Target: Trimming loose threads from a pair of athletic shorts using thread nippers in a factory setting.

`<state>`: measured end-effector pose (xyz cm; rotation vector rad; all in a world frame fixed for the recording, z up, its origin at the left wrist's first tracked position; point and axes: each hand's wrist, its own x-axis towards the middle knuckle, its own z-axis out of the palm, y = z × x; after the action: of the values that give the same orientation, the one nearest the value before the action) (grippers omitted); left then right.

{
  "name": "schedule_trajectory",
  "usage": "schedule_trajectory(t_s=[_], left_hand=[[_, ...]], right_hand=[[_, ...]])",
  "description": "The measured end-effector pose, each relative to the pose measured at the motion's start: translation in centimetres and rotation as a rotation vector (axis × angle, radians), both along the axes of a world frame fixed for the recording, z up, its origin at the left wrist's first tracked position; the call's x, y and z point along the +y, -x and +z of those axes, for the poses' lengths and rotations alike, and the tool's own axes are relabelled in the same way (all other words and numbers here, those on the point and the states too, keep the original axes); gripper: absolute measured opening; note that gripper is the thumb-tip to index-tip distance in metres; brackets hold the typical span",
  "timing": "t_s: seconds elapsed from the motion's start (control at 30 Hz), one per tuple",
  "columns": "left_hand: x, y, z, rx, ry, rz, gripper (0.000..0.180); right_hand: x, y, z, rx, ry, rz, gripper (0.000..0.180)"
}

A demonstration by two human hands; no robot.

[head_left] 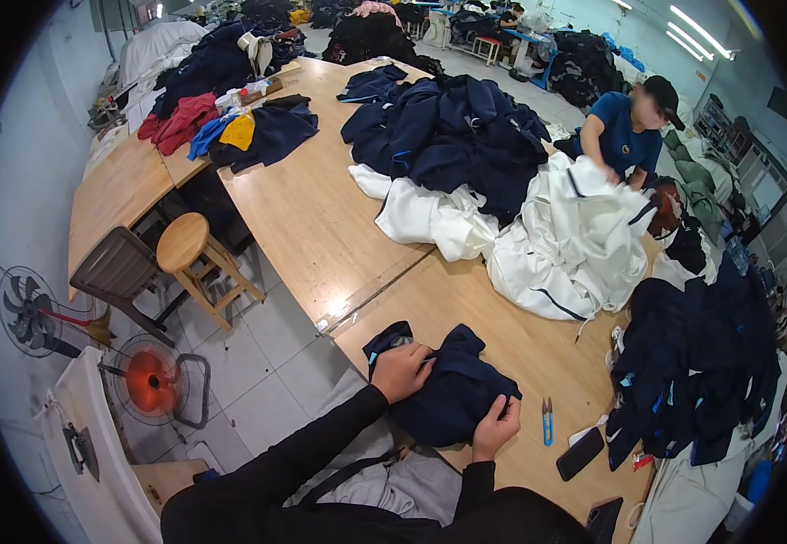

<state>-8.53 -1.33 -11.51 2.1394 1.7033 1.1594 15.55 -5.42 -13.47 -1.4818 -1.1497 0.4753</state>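
A navy garment (452, 385) lies bunched at the near edge of the wooden table, partly hanging over my lap. On its left part my left hand (401, 373) is closed, fingers curled on the cloth. My right hand (497, 426) pinches the garment's right edge between thumb and fingers. A small light-blue tab shows at the garment's left end, beside a grey patch of lining. Just right of the garment lie thread snips (548, 422) with blue handles, and a dark phone (580, 453) rests beyond them.
Across the table (393, 313) are a white garment pile (574, 240) and a navy pile (452, 136). A co-worker (624, 131) handles the white cloth. More navy garments (697, 363) hang at the right. Leftward stand a stool (185, 243), a chair (121, 276) and fans (149, 381).
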Motion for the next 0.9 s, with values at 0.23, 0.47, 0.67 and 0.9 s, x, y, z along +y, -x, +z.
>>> schedule_trajectory(t_s=[0.23, 0.47, 0.67, 0.9], left_hand=[[0.01, -0.08, 0.11, 0.005, 0.013, 0.001, 0.018], [0.17, -0.16, 0.04, -0.003, 0.000, -0.003, 0.017], [0.07, 0.09, -0.07, 0.004, 0.010, 0.002, 0.017], [-0.03, -0.13, 0.14, -0.004, 0.017, 0.007, 0.017]], right_hand=[[0.00, 0.00, 0.28, -0.013, -0.011, 0.001, 0.024], [0.08, -0.19, 0.08, 0.004, -0.006, 0.011, 0.023], [0.10, 0.05, -0.04, 0.020, 0.002, 0.020, 0.023], [0.07, -0.25, -0.32, -0.003, -0.014, 0.000, 0.022]])
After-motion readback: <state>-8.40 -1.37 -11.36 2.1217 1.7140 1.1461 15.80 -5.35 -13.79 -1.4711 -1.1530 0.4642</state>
